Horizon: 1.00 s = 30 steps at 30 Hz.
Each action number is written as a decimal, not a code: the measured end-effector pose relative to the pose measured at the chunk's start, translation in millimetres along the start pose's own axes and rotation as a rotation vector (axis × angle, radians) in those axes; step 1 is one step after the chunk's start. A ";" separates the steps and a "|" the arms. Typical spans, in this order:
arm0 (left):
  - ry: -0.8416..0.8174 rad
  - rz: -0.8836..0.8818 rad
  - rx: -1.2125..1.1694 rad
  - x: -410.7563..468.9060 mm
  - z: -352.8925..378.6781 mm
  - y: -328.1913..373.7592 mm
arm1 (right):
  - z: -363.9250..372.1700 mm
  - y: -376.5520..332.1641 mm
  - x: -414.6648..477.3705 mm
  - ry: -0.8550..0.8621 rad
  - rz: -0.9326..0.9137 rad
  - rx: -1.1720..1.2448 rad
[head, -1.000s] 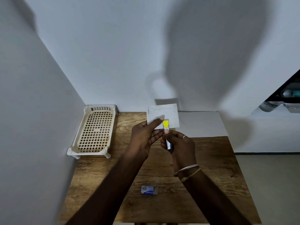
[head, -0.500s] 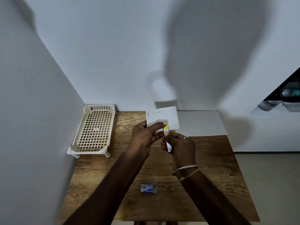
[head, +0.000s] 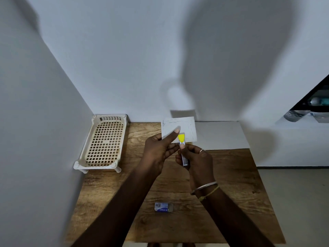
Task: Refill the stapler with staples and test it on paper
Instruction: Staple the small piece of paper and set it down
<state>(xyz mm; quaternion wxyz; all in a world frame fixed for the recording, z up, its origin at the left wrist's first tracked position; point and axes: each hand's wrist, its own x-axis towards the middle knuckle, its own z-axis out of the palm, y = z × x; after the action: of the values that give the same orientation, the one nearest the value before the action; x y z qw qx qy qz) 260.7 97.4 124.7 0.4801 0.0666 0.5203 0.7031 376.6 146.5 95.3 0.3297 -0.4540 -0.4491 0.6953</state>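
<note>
A small white sheet of paper (head: 186,126) is held up above the table, pinched at its lower left between the thumb and fingers of my left hand (head: 160,150). My right hand (head: 197,159) grips a slim metal stapler (head: 183,152) with a yellow tip, its nose at the paper's lower edge. A small blue staple box (head: 163,207) lies on the wooden table (head: 231,202) near the front, between my forearms.
A cream perforated plastic tray (head: 105,142) stands at the table's back left by the wall corner. A larger white sheet (head: 222,134) lies at the back right. Walls close the left and back sides; floor lies to the right.
The paper and stapler stay together between my hands; the yellow tip shows more than half a second ago. Both hands have barely shifted.
</note>
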 end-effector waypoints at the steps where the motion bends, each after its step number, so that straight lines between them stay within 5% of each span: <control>1: 0.018 -0.012 -0.013 0.4 -0.3 0.3 | -0.1 0.8 -0.1 -0.007 0.008 0.018; 7: 0.126 -0.026 0.000 1.9 1.8 -1.3 | -0.5 4.5 -7.6 -0.013 -0.081 0.037; 15: 0.155 0.018 0.008 2.7 3.2 -6.4 | -5.9 5.2 -9.3 0.182 -0.542 -0.562; 30: 0.098 0.187 0.036 0.9 4.9 -12.2 | -2.1 3.9 -11.1 0.210 -0.677 -0.721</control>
<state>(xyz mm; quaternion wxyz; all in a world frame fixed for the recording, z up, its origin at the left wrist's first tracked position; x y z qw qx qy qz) 270.5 101.2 116.8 0.3851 0.0889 0.5473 0.7377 382.5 136.1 95.0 0.4021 -0.4354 -0.7472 0.3005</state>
